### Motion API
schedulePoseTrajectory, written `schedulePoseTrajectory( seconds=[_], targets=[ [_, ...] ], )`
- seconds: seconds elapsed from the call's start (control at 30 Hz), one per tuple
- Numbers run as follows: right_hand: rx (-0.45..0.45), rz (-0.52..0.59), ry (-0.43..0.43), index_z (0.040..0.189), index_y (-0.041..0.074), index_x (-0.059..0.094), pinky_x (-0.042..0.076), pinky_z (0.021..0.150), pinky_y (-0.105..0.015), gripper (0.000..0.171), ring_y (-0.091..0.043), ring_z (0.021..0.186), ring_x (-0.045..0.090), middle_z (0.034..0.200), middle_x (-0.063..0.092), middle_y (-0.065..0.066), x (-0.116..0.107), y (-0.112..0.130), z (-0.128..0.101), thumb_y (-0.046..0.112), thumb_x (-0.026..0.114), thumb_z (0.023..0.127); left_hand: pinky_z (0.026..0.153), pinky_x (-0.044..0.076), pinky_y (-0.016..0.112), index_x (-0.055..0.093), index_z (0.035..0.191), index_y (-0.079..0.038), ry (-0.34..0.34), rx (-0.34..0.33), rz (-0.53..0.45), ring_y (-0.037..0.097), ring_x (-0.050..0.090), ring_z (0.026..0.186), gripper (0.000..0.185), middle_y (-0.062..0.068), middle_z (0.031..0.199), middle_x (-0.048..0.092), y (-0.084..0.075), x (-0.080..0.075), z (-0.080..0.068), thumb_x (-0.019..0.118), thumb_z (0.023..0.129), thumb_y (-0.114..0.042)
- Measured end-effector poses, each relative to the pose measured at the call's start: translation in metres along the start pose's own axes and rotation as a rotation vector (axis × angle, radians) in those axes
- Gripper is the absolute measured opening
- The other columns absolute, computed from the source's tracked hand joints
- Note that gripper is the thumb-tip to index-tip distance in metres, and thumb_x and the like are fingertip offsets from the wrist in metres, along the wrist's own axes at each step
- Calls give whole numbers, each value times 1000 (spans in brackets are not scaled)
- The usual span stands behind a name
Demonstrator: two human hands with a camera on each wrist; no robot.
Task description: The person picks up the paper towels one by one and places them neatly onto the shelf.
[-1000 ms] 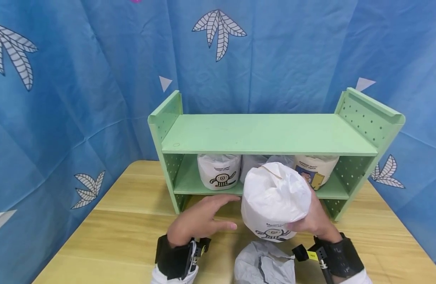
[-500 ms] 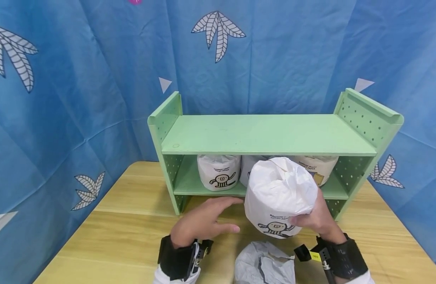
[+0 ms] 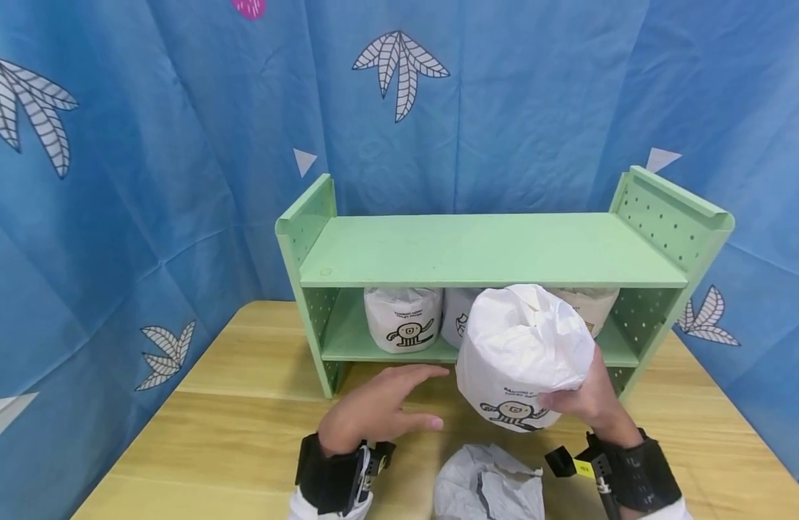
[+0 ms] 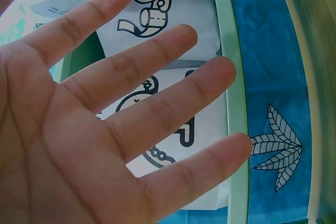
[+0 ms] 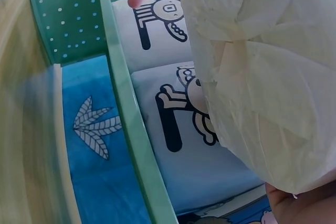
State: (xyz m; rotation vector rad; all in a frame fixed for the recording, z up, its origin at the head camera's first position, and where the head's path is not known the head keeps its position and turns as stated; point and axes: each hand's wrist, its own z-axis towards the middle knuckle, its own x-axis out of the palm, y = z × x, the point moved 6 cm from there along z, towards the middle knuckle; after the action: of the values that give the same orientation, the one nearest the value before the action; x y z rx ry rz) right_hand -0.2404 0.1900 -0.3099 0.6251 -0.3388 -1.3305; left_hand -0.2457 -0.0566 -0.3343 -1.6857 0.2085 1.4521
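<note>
My right hand (image 3: 591, 397) grips a white paper-wrapped toilet roll (image 3: 523, 354) from its right side, holding it tilted in front of the shelf. A striped cartoon figure and lettering show on its wrapper. In the right wrist view the crumpled wrapper (image 5: 268, 77) fills the right side, and only part of the hand (image 5: 304, 205) shows below it. My left hand (image 3: 386, 408) hovers left of that roll, fingers extended and holding nothing. The left wrist view shows its fingers spread (image 4: 157, 108) across the wrapped rolls behind. Below the held roll, a greyish wrapped roll (image 3: 487, 484) stands on the table.
A light green shelf unit (image 3: 490, 249) with perforated side panels stands at the back. On its lower level are a white printed roll (image 3: 406, 321) at left, a greyish roll (image 3: 454, 318) partly hidden, and a tan roll (image 3: 591, 307) at right. A blue curtain (image 3: 529, 130) hangs behind.
The right hand has moved the held roll slightly to the right and upward, covering more of the rolls behind it. The left hand has shifted slightly right, still extended. The head view has tilted slightly.
</note>
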Motion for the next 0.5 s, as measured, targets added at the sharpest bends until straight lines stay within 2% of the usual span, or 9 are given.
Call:
schedulePoseTrajectory(
  seconds=[0.23, 0.5],
  targets=[
    [11, -23, -26, 131, -6, 50, 51, 84, -26, 85, -19, 100, 61, 114, 63, -11, -4, 0, 0, -7, 68, 48, 109, 36, 41, 43, 145, -14, 10, -4, 3, 22, 42, 133, 68, 3, 146, 46, 0, 5, 1, 67, 89, -43],
    [-12, -11, -15, 130, -8, 49, 51, 84, -26, 84, -20, 100, 61, 114, 63, -13, -8, 10, 9, -3, 76, 51, 109, 35, 38, 45, 145, -14, 17, -1, 3, 19, 42, 133, 64, 1, 146, 46, -1, 7, 4, 68, 90, -39]
  ],
)
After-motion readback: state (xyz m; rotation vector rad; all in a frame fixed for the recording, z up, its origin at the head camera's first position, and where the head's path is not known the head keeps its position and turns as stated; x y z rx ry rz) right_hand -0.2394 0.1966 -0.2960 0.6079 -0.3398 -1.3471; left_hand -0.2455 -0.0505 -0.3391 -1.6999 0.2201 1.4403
